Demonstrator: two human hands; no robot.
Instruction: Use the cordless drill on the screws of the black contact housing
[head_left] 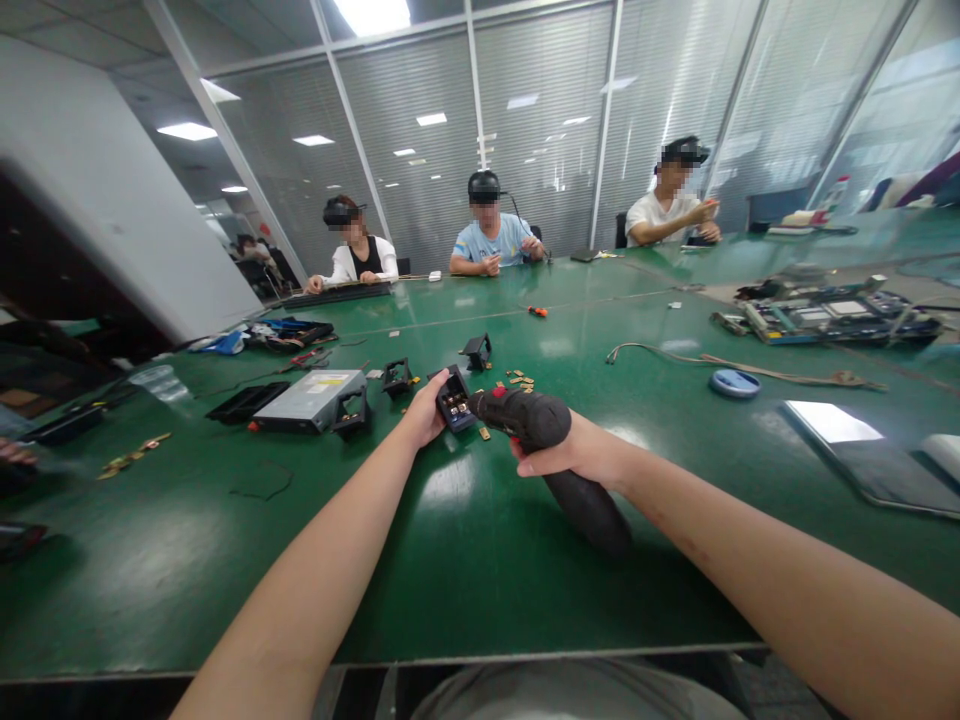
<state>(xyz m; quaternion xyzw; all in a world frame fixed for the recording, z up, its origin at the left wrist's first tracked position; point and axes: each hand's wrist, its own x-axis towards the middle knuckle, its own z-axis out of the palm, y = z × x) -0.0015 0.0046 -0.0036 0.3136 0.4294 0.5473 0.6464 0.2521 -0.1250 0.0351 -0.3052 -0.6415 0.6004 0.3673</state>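
Note:
My left hand [427, 412] grips a small black plastic housing [455, 398] with brass-coloured metal pieces inside, tilted just above the table. In my right hand [562, 452] is a black cordless drill [529, 418], its nose pointing left at the housing's open face. Whether the bit touches the housing I cannot tell. Small brass-coloured pieces [520, 380] lie loose behind the drill. Similar black housings stand beyond my left hand: one upright [477, 350], another [397, 377] further left, and a third [351, 412] beside a silver drive box.
The silver drive box [311, 400] and a black tray [247, 402] sit to the left, near a clear plastic cup [160, 383]. A blue round tin [735, 383], a tablet-like device [862, 450] and circuit boards [840, 312] lie right. Three people sit across the green table [465, 580].

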